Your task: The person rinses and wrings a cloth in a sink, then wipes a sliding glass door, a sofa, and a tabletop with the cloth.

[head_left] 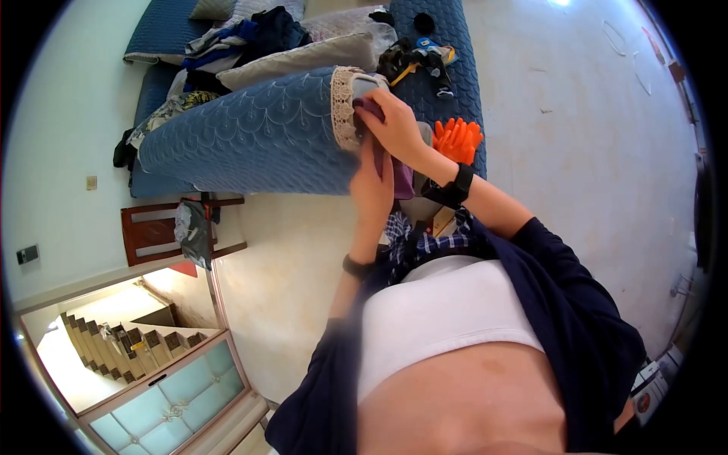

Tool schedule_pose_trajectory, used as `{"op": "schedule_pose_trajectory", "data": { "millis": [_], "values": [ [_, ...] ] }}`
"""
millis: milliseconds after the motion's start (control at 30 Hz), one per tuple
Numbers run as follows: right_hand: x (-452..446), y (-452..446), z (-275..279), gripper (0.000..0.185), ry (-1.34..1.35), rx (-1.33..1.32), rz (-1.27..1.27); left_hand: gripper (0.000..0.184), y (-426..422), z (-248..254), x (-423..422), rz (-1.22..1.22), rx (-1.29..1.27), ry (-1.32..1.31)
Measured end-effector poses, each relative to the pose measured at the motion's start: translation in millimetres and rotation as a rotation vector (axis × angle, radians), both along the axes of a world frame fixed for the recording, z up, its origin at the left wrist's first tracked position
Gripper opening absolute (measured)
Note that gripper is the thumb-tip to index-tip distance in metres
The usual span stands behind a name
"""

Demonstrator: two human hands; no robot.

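Note:
A dark purple cloth (403, 180) hangs at the front end of the sofa arm, which has a blue quilted cover (258, 129) and a cream lace trim (343, 106). My right hand (396, 130), a black watch on its wrist, pinches the upper part of the cloth close to the lace. Just below it, my left hand (371, 186) has its fingers closed on the same cloth; a dark band circles that wrist. The palms are turned from view, and part of the cloth is hidden behind my fingers.
Orange gloves (457, 140) lie on the blue sofa seat (447, 68) to the right, with a dark strapped item (428, 61) beyond. Clothes (250, 38) and a pale cushion (303, 59) are piled behind the arm. A wooden chair (148, 231) holding a grey bag stands left, near a stairway.

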State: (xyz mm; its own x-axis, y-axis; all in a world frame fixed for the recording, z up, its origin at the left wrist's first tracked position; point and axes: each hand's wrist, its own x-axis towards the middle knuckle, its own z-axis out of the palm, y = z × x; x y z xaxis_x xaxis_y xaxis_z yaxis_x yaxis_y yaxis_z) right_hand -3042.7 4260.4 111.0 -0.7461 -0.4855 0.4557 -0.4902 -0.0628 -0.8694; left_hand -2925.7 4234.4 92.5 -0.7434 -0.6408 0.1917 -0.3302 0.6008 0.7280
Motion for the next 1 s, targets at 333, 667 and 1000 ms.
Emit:
{"op": "schedule_pose_trajectory", "data": {
  "millis": [333,667,1000],
  "values": [
    [-23,-5,-90,0.021,-0.166,0.439,0.050,0.056,-15,-66,0,-0.064,0.047,-0.356],
    [-17,-8,9,0.017,-0.063,0.001,0.005,0.055,-7,3,-13,-0.045,0.074,-0.123],
    [-32,-24,-19,0.012,-0.230,-0.081,0.028,0.054,-10,-6,-25,-0.003,0.034,-0.278]
  ]
}}
